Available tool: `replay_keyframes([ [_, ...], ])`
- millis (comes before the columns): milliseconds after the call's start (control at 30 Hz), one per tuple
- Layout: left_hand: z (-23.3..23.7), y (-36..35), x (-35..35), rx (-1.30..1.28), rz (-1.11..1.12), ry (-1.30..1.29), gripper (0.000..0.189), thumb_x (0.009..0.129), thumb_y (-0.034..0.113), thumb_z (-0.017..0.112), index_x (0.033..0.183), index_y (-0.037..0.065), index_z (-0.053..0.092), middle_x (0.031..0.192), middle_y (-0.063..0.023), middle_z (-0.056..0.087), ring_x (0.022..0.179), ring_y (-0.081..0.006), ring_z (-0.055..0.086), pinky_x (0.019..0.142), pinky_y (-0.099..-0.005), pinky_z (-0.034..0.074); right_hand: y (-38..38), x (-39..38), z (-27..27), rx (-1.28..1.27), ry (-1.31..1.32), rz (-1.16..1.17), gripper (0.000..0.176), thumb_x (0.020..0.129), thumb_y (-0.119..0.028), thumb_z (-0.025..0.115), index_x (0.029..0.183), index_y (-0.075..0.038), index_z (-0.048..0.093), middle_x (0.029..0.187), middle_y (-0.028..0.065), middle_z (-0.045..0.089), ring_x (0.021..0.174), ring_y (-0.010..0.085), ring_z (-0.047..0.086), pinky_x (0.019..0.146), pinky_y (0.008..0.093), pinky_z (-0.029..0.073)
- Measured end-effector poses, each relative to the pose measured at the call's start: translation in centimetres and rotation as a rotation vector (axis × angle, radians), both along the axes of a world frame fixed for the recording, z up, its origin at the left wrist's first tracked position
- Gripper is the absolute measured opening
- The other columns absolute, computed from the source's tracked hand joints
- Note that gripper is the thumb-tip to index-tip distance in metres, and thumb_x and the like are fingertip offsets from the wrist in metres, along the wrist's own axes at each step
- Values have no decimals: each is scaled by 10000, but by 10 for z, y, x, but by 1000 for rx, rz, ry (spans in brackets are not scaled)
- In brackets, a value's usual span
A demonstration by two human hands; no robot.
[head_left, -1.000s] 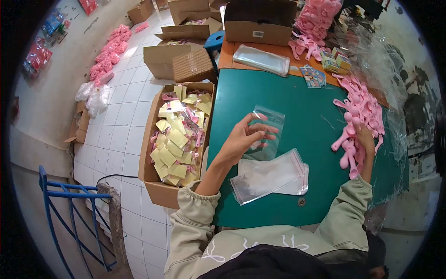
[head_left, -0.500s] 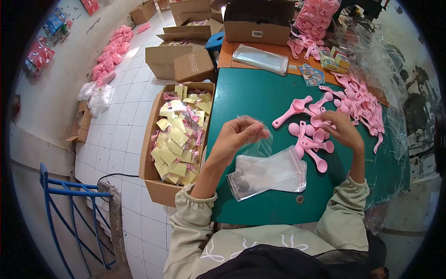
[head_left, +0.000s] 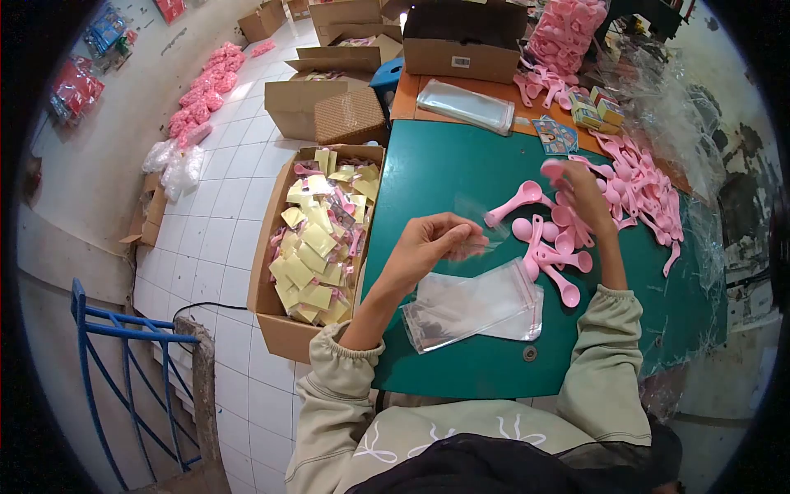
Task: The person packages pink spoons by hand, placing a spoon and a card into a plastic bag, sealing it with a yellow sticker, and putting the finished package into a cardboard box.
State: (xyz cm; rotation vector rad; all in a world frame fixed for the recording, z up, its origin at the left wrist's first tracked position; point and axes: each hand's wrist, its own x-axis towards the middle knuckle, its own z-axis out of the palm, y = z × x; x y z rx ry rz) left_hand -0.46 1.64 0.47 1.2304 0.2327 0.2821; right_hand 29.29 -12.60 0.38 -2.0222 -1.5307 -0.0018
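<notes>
My left hand (head_left: 438,245) is closed in a pinch on a small clear plastic bag (head_left: 471,216), held above the green tabletop and partly blurred. My right hand (head_left: 583,196) is over the spoon pile, its fingers closed around a pink measuring spoon (head_left: 553,170) that is smeared by motion. Just below it lies a small cluster of pink spoons (head_left: 550,257), and one more pink spoon (head_left: 517,203) points toward my left hand. Under my left hand, flat clear bags (head_left: 477,305) lie stacked on the table.
A larger heap of pink spoons (head_left: 646,185) covers the table's right side. Left of the table stands a carton (head_left: 262,288) full of packed bags with yellow cards. Small boxes (head_left: 594,111), picture cards (head_left: 555,136) and more clear bags (head_left: 465,105) sit at the back.
My right hand has moved up and slightly left, away from the near spoon cluster, with a spoon in its fingers. My left hand has shifted slightly right with the bag.
</notes>
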Motion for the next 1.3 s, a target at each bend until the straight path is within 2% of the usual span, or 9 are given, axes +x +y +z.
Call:
replay_keyframes([
  [67,3,0,0,49,9,49,231,935,205,526,1025,-3,570,979,-140,660,868,-178,658,752,-265,530,-2,-2,12,52,297,-66,387,690,33,623,1070,-24,573,896,154,560,956,308,535,768,378,446],
  [167,1,-1,0,14,48,50,184,928,178,538,974,3,565,965,-141,664,868,-173,657,735,-255,534,-13,-18,32,-176,-122,-209,338,804,41,523,1139,-5,517,1015,180,552,988,271,541,824,311,447],
  [267,-2,-1,3,7,82,44,152,921,153,548,940,3,553,950,-151,664,859,-177,660,730,-253,538,-16,-50,55,-105,-342,-13,257,829,27,540,1084,5,545,929,133,586,791,186,587,690,276,481],
  [400,-8,-2,6,27,61,36,132,916,127,549,928,-5,544,936,-161,663,850,-184,662,740,-267,545,-10,-92,86,-12,467,11,107,853,-62,600,940,0,611,705,38,621,556,45,530,500,179,413],
  [633,-6,-8,7,-19,6,10,145,895,97,575,960,-29,544,933,-157,661,863,-193,662,759,-282,552,-5,-122,85,53,685,95,98,854,-93,631,870,1,605,693,15,623,587,32,526,506,174,394],
  [967,-12,-9,11,105,-72,2,329,899,147,582,1171,-32,530,1001,-85,642,898,-109,613,803,-240,513,-3,-131,83,-60,539,248,106,836,-60,633,860,36,592,716,56,623,624,67,556,544,207,429],
  [1067,-16,-15,12,117,-48,2,317,905,196,582,1157,2,576,846,-39,653,753,-57,575,664,-205,475,0,-130,73,-72,428,348,88,864,-56,590,883,29,586,752,60,615,651,95,571,565,228,439],
  [1167,-15,-13,9,245,-105,19,322,933,237,533,1153,8,584,839,-42,650,706,-62,542,623,-212,445,1,-128,72,-160,584,417,93,886,-44,537,951,15,569,775,70,603,673,116,580,589,247,453],
  [1300,-30,-9,11,320,-34,4,341,954,278,482,1126,9,600,822,-41,645,696,-75,522,618,-231,438,-2,-128,70,-103,522,366,124,897,-38,506,1010,6,533,799,84,599,670,122,592,595,252,467],
])
